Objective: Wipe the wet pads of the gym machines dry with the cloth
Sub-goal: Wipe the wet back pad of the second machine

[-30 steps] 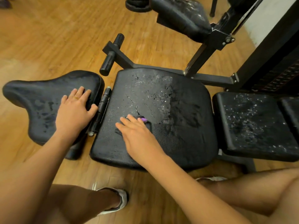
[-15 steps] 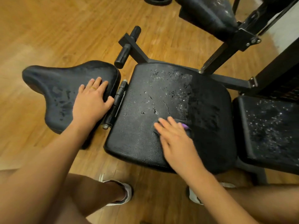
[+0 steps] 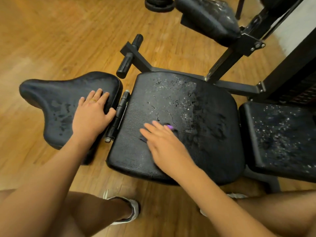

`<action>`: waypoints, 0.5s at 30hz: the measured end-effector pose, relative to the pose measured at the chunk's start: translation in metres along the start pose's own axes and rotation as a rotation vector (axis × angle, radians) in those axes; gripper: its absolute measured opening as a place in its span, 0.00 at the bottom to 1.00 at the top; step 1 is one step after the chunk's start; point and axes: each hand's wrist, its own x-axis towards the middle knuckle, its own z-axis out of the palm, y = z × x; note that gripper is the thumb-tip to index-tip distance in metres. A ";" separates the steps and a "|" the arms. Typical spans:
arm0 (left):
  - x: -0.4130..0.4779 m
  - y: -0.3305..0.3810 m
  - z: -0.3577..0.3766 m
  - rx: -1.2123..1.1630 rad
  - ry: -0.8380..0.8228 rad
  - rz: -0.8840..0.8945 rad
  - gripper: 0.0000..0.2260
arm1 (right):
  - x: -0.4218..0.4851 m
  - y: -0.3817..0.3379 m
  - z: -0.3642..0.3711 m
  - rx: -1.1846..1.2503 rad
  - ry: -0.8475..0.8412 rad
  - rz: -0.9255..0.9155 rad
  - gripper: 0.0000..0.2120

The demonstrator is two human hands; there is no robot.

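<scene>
The wide black middle pad [image 3: 196, 106] carries water drops across its far and right parts; its near left part looks dull and wiped. My right hand [image 3: 164, 144] lies flat on this pad with straight fingers, pressing a dark cloth [image 3: 168, 126] of which only a purple edge and a dark corner show. My left hand [image 3: 92, 115] rests flat on the curved black left pad [image 3: 56, 103], which shows damp patches. The right pad [image 3: 280, 134] is speckled with drops.
A black steel frame [image 3: 227, 60] rises behind the middle pad, with a rubber-gripped handle bar [image 3: 130, 55] at its left end. Another wet pad [image 3: 208, 16] hangs above at the back. The floor is wood; my legs and shoes are below.
My right hand slid the cloth rightward over the middle pad, then back toward the left. My left hand stayed on the left pad. The camera view shifted a little.
</scene>
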 end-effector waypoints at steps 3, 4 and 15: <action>0.001 -0.002 0.002 0.004 0.013 0.014 0.24 | -0.065 0.039 -0.017 0.046 0.056 0.193 0.21; 0.001 -0.002 0.003 0.002 0.016 0.017 0.24 | -0.075 0.049 -0.018 0.047 0.096 0.260 0.22; -0.001 0.001 -0.001 -0.014 0.003 -0.005 0.28 | 0.014 0.106 -0.027 -0.126 0.201 0.460 0.20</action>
